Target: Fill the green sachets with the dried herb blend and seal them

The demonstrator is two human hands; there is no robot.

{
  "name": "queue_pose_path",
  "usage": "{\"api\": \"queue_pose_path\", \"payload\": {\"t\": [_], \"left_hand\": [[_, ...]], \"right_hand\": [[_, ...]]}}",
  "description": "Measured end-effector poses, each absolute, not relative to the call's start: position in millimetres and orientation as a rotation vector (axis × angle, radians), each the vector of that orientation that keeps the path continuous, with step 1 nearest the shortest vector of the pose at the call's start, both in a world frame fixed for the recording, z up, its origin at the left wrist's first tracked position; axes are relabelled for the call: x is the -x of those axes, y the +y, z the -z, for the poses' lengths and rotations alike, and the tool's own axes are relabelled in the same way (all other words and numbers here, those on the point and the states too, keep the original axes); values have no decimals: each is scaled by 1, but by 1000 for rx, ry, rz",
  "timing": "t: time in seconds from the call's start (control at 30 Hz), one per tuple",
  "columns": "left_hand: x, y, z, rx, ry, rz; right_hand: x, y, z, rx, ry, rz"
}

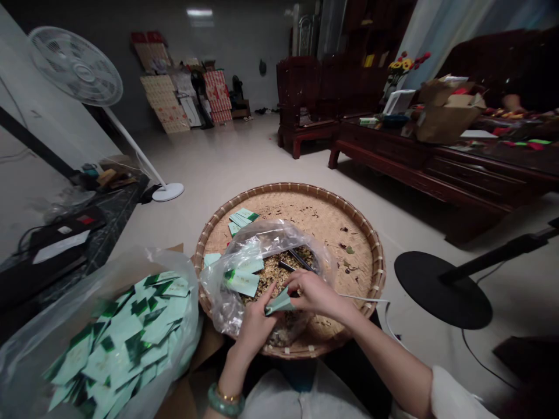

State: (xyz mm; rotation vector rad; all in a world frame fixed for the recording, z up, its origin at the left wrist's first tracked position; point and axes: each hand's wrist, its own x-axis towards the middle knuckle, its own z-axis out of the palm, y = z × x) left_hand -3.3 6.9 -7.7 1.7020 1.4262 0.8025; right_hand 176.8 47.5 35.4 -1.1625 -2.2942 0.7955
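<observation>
Where the person sits, a round woven bamboo tray (345,218) fills the lower view, its pale weave strewn with dried leaf and petal bits, and a beige tiled floor (244,157) spreads beyond it through a dim room. Both hands work over the middle of the tray, above a clear plastic bag (266,238) that lies in it and holds a loose dried herb mix (271,279). The left hand (253,326) and the right hand (317,294) nearly meet, their fingers (301,282) curled and closed, pinching a pale green sachet (279,302) between them just above the bag. More pale green sachets (242,282) lie on the bag and near it, and dark slender implements (299,260) show through the plastic. A jade bangle (225,401) circles the left wrist. At lower left, a bulging plastic sack (117,337) packed with green-printed sachets rests against the tray, on a cardboard box (205,349). To the right lie a black fan base (441,289) and a dark carved wooden table (437,157) bearing a brown carton (445,119), where another person's hand (510,102) shows at the far edge.
</observation>
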Motion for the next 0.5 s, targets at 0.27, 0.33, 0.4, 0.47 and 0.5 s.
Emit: {"api": "queue_pose_path", "payload": {"t": [0.27,0.33,0.4,0.47,0.5], "left_hand": [[7,13,9,-1361,1408,-955],[9,13,9,-1330,1401,-994],[11,13,10,-1305,1398,-1022],[13,11,9,-1290,1388,-1049],[14,10,7,-1286,1380,-1070]], "right_hand": [[-189,53,-59,1161,-2185,-828],[-192,53,-67,1177,-2113,-823],[-194,53,-71,1213,-2036,-814],[-195,52,-72,1234,-2014,-800],[-194,51,-72,1228,-2026,-796]]}}
